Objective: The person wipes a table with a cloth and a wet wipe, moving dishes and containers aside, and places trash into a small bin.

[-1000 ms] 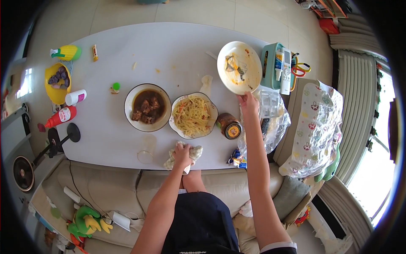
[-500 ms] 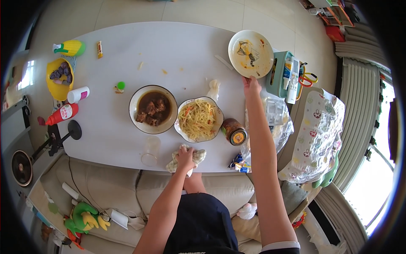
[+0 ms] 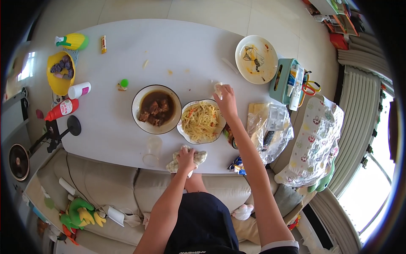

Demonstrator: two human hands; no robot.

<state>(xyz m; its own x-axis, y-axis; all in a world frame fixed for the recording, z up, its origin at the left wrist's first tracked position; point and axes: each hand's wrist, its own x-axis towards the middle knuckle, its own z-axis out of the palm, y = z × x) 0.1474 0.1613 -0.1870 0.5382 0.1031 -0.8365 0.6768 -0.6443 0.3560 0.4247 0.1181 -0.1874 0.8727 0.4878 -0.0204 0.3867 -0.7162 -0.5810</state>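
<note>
My left hand (image 3: 185, 161) grips a green-and-white checked cloth (image 3: 200, 157) bunched at the table's near edge. Beyond the bowls, my right hand (image 3: 226, 101) pinches a crumpled white tissue (image 3: 218, 89). Just left of that hand stands a scalloped bowl of shredded potato (image 3: 201, 122), and beside it a round bowl of dark meat stew (image 3: 155, 109). Partly hidden under my right forearm is a dark jar (image 3: 229, 136). A soiled plate with a cat drawing (image 3: 256, 60) lies at the far right, apart from both hands.
A clear cup (image 3: 152, 150) lies near the front edge. Plastic packaging (image 3: 277, 125) and a teal caddy (image 3: 282, 82) with scissors and remotes occupy the right. Along the left are a red squeeze bottle (image 3: 62, 109), a white bottle (image 3: 79, 90) and a yellow bowl (image 3: 56, 83). Food scraps (image 3: 146, 63) dot the tabletop.
My right hand has let go of the plate, which rests at the far right, and come back nearer and left to grasp the tissue. My left hand stays on the cloth.
</note>
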